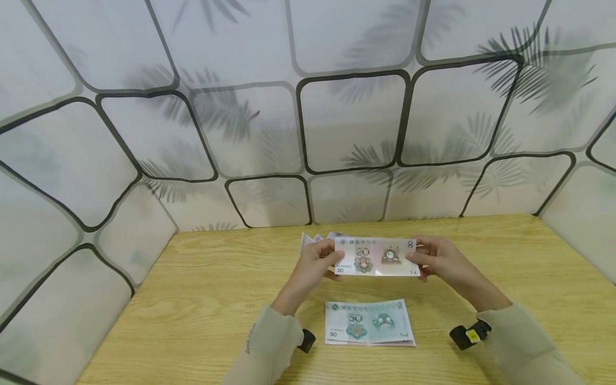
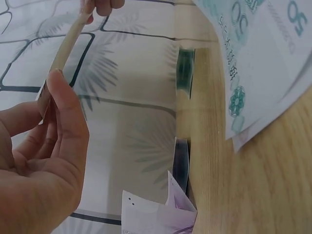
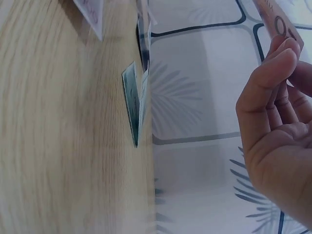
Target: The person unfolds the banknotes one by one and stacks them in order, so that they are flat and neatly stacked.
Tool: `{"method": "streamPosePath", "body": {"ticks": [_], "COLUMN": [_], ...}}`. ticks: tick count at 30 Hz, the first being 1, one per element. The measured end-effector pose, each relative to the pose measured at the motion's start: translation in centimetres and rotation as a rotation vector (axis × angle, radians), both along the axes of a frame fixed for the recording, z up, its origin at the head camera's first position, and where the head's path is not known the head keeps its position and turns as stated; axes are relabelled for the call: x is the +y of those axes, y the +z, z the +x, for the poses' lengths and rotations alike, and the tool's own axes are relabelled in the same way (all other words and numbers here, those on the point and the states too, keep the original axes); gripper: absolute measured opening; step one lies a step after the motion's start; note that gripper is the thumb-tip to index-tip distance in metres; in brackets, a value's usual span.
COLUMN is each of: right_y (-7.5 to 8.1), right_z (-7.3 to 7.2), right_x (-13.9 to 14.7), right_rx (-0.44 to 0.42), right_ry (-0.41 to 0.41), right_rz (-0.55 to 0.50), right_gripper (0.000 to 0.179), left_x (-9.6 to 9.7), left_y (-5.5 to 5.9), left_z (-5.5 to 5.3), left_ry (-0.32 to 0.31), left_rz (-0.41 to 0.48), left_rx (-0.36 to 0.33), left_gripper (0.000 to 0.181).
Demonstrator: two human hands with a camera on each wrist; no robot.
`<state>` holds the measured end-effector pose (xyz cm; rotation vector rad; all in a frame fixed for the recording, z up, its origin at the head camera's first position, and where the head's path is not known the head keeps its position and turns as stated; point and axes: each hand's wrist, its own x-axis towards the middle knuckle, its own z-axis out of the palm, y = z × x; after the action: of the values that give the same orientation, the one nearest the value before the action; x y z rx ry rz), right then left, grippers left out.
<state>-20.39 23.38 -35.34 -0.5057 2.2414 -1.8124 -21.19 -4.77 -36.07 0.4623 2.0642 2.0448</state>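
While the left hand and right hand are pinching the 20 note by its ends above the table, any uneven pull is risking a tear; the half-hidden purple note is perhaps standing within knocking reach

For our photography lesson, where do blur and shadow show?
Head: tiny print on the pinkish rectangular paper 20 note is blurred; left wrist: small digits on the green rectangular paper 50 note blur too; right wrist: shadow darkens the pale wood-grain table beside a purplish paper note.
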Motion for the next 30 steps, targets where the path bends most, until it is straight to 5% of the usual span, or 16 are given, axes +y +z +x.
{"method": "streamPosePath", "body": {"ticks": [12,21,30], "right_y": [0.0,0.0,0.3], "right_z": [0.4,0.6,1.2], "right_x": [0.0,-0.5,-1.0], "right_rx": [0.003,0.018,0.001], "right_ry": [0.187,0.329,0.35], "right_rz": [-0.211,-0.315,-0.342], "right_gripper": [0.008,0.017,0.018], "left_x": [-1.2,-1.9,-2.1], "left_y": [0.0,-0.1,0.4], "left_z": [0.5,1.2,1.8], "left_ry": [-0.062,-0.067,-0.05], "left_rz": [0.016,0.051,0.041], "left_rx": [0.013,-0.011,-0.007], "left_gripper": [0.015,0.016,0.017]}}
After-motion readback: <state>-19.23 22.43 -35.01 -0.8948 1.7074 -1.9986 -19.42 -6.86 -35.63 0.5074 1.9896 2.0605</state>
